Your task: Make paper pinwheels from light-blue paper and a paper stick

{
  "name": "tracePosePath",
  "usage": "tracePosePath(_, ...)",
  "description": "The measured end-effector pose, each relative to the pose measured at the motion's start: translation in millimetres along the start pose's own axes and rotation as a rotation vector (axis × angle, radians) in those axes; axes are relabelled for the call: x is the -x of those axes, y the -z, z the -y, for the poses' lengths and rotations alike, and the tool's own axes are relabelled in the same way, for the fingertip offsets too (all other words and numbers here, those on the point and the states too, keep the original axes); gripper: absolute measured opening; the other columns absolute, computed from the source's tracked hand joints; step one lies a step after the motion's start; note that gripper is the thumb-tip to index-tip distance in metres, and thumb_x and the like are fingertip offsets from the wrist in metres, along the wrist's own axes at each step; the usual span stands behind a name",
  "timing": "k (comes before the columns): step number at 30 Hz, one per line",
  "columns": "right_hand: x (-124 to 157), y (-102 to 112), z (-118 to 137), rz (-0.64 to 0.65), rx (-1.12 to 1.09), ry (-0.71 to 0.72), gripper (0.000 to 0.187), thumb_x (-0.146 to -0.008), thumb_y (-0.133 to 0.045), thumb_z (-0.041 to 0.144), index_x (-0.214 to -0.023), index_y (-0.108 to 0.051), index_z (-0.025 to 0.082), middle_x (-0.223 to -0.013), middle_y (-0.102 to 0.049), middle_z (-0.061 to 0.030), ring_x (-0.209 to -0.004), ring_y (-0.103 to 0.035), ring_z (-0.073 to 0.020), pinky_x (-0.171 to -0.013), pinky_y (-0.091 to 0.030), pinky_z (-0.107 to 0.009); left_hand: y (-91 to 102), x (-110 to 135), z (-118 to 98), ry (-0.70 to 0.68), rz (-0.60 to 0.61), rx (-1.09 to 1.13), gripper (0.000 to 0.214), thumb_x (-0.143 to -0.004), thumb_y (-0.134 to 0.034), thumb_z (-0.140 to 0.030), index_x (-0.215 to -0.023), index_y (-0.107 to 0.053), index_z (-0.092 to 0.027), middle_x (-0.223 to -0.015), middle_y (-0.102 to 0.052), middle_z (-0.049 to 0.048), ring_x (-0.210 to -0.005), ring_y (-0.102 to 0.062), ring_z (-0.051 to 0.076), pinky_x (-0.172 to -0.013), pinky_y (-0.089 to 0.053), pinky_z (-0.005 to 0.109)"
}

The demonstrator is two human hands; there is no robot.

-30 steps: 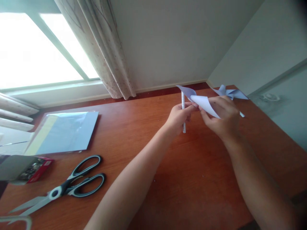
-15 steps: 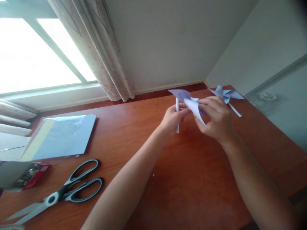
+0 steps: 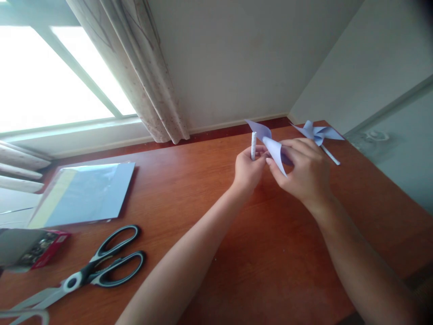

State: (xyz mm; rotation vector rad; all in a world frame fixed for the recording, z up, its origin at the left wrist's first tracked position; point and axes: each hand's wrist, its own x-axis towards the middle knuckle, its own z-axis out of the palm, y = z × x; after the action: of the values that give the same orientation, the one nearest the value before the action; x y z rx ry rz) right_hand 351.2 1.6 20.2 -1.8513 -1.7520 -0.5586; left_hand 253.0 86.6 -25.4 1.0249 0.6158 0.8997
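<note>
Above the far part of the table I hold a lilac paper pinwheel (image 3: 273, 150) between both hands. My left hand (image 3: 249, 167) is closed round a thin white paper stick (image 3: 253, 145), whose upper end sticks out past the fingers. Its fingertips meet the underside of the pinwheel's middle. My right hand (image 3: 304, 169) pinches the pinwheel from the right, with thumb and fingers on either side of a curled blade. How the stick and the pinwheel's centre join is hidden by my fingers.
A second pinwheel (image 3: 317, 132) on a stick lies at the table's far right corner. On the left lie large scissors (image 3: 81, 275) with blades apart, an open red box (image 3: 50, 248) and a clear packet of coloured paper (image 3: 91, 189). A curtain (image 3: 135, 67) hangs beside the window.
The stick in my left hand has tilted, and its lower end has gone out of sight. My left hand has shifted slightly right, and the pinwheel has turned a little.
</note>
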Motion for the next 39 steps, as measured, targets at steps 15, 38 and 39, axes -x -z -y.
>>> tracePosePath(15,0,-3,-1,-0.011,-0.032,-0.074,0.017,-0.085,-0.067,0.025,-0.102,-0.071,0.022,-0.097,-0.077,-0.0101,-0.092,-0.069,-0.0326,-0.081,-0.054,-0.044,-3.6,4,1,-0.161,-0.035,-0.236,0.008,-0.08,-0.064,-0.015,-0.08,-0.071,-0.017,-0.078,-0.07,0.0003,-0.073,-0.06,0.014,-0.074,-0.046,0.024)
tracePosePath(38,-21,-70,-110,-0.056,0.283,-0.116,0.016,-0.091,-0.056,0.017,-0.081,-0.068,0.019,-0.087,-0.07,-0.0133,-0.084,-0.057,-0.0271,-0.072,-0.041,-0.041,15.2,17,-19,0.051,-0.013,-0.245,0.014,-0.08,-0.072,-0.031,-0.078,-0.072,-0.018,-0.069,-0.062,0.0,-0.062,-0.051,0.012,-0.065,-0.041,0.026)
tracePosePath(39,-24,-76,-119,-0.04,0.29,-0.129,0.016,-0.089,-0.056,0.016,-0.077,-0.067,0.019,-0.084,-0.07,-0.0128,-0.083,-0.057,-0.0259,-0.07,-0.04,-0.039,18.0,21,-22,0.057,-0.012,-0.25,0.014,-0.081,-0.072,-0.032,-0.077,-0.072,-0.018,-0.068,-0.061,-0.0004,-0.061,-0.05,0.012,-0.064,-0.04,0.026)
